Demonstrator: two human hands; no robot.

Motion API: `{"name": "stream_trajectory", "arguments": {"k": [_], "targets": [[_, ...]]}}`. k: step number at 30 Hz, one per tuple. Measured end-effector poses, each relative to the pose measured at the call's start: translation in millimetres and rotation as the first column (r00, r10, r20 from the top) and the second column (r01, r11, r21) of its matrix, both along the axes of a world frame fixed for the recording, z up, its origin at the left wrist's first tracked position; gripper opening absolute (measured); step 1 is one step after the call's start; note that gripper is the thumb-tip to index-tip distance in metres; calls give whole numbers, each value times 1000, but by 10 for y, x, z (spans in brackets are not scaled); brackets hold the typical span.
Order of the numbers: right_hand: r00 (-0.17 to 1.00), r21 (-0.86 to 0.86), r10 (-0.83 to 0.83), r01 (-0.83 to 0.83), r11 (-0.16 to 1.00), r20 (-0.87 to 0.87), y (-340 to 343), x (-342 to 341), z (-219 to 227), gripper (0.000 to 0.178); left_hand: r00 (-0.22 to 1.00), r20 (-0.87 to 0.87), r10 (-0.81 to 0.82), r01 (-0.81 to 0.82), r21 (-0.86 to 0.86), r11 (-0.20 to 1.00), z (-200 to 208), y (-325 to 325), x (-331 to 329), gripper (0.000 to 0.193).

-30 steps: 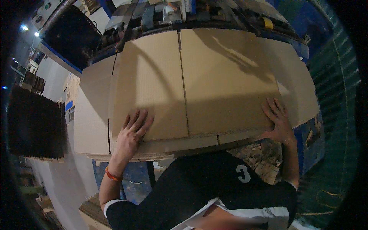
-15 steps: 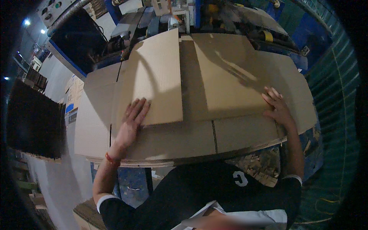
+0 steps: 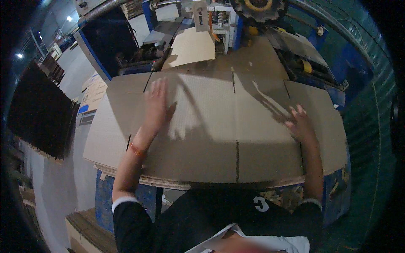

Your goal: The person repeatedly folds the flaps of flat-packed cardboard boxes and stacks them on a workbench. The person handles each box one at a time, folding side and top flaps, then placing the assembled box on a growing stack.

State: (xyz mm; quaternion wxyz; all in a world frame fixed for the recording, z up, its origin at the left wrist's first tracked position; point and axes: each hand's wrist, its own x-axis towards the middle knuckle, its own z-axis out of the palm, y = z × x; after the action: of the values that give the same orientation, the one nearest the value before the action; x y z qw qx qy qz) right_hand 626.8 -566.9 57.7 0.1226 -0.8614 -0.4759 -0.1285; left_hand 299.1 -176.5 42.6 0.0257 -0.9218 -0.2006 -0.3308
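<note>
A stack of flat, slotted cardboard sheets (image 3: 198, 160) lies in front of me. Over its left part is my left hand (image 3: 157, 107), fingers stretched out and nothing in them; I cannot tell whether it touches the top sheet. My right hand (image 3: 300, 124) is at the stack's right part, fingers apart and also holding nothing. Beyond the far edge of the stack, a folded cardboard piece (image 3: 192, 48) lies in the machine (image 3: 221, 25), its lighter flap on the left and its browner part on the right.
A blue machine frame (image 3: 99, 46) rises at the far left, and a dark wheel (image 3: 257, 8) sits at the top. Rollers and a yellow part (image 3: 307, 66) are at the far right. Dark stacks (image 3: 40, 114) stand on the left floor; a green corrugated wall (image 3: 367, 168) is on the right.
The folded cardboard piece has moved away from me into the machine, baring the sheet beneath. My left hand has moved forward; the right has shifted slightly left and toward me.
</note>
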Motion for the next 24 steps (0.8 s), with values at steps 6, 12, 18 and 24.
{"name": "stream_trajectory", "arguments": {"k": [6,12,18,24], "targets": [[743,547,-669,565,618,-11,-1644,-332,-404,53,526,445,725,-672,-305,675,-313,-70,-2015,62],[736,594,-228,658,464,-637,-2268,-6,-947,53,462,-53,885,-811,-429,398,-444,-219,-2299,65],[866,848,-275,481,225,-418,-1948,49,-456,49,541,198,818,-510,-696,506,-91,-219,-2174,61],[818,826,127,564,13,-561,-1582,-157,636,47,-30,724,689,299,-651,697,-9,-152,-2465,46]]}}
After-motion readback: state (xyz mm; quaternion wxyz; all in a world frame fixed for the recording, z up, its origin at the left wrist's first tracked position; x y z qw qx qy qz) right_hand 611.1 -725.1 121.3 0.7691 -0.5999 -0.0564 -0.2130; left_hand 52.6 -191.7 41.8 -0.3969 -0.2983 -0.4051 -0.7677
